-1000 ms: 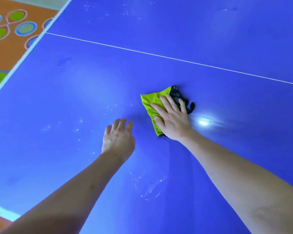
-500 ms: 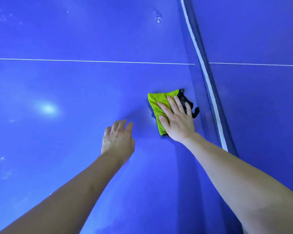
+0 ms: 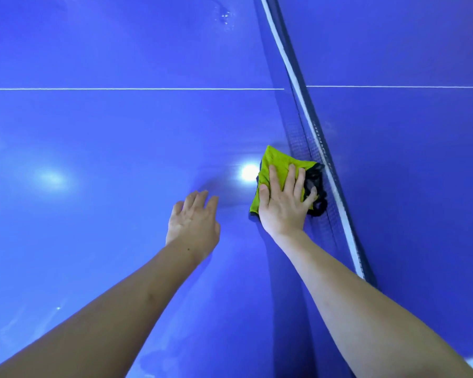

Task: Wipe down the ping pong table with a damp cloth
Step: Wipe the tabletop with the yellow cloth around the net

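While the right hand (image 3: 283, 207) lies flat on a folded yellow-green cloth (image 3: 277, 166), its fingers straight and slightly spread, it presses that cloth down onto the blue ping pong table (image 3: 115, 137). A black part of the cloth (image 3: 316, 186) bunches out from under the little finger on the side toward the net (image 3: 316, 137), and the cloth sits right up against the net's mesh, which runs from the top of the view down toward the lower right with a white band along its upper edge. Just left of the cloth, a bright glare spot (image 3: 249, 172) shines on the glossy surface. Nearby, the left hand (image 3: 193, 222) rests palm down on the bare tabletop, fingers relaxed and close together, holding nothing, set a little apart from the cloth. A thin white centre line (image 3: 120, 89) crosses the table farther away, meeting the net. Near the far edge of the view, a few water droplets (image 3: 225, 16) glint on the blue.
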`<state>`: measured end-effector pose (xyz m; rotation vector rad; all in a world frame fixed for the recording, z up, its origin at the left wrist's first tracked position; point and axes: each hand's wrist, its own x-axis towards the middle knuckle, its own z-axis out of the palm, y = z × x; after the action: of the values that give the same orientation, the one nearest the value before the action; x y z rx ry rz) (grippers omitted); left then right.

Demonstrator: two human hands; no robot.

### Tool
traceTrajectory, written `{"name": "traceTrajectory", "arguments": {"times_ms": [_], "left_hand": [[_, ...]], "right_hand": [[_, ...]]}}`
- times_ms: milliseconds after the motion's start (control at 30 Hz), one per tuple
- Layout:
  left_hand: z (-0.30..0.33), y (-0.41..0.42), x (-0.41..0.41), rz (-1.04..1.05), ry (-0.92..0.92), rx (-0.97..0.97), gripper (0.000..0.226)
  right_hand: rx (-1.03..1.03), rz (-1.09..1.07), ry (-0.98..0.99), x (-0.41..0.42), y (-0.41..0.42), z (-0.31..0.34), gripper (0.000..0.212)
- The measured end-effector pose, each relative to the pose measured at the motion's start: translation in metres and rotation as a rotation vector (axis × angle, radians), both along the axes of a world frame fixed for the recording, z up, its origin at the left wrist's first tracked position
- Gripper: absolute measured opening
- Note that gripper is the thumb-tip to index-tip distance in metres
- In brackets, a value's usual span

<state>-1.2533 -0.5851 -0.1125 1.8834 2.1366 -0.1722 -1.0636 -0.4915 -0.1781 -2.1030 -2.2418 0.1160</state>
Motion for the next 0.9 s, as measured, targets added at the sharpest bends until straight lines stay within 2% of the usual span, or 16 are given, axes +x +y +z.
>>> {"name": "traceTrajectory", "arguments": {"times_ms": [233, 400, 633, 733, 900], "left_hand": [[-0.001, -0.082, -0.110, 0.125, 0.018, -0.021, 0.057], [-0.003, -0.156, -0.203, 0.222, 0.028, 0.004, 0.055], [-0.004, -0.261, -0.318, 0.377, 0.050, 0.013, 0.056], [-0.003, -0.288, -0.335, 0.415, 0.057, 0.011, 0.055], [0.004, -0.298, -0.319, 0.442, 0.047, 0.008, 0.054]], "right_hand": [[-0.014, 0.038, -0.012, -0.107, -0.053, 0.001, 0.063], [0.009, 0.172, -0.006, -0.224, -0.093, -0.002, 0.062], [0.048, 0.465, 0.011, -0.380, -0.148, -0.006, 0.057], [0.080, 0.658, -0.038, -0.405, -0.160, -0.006, 0.053], [0.126, 0.978, -0.074, -0.385, -0.168, -0.004, 0.052]]}}
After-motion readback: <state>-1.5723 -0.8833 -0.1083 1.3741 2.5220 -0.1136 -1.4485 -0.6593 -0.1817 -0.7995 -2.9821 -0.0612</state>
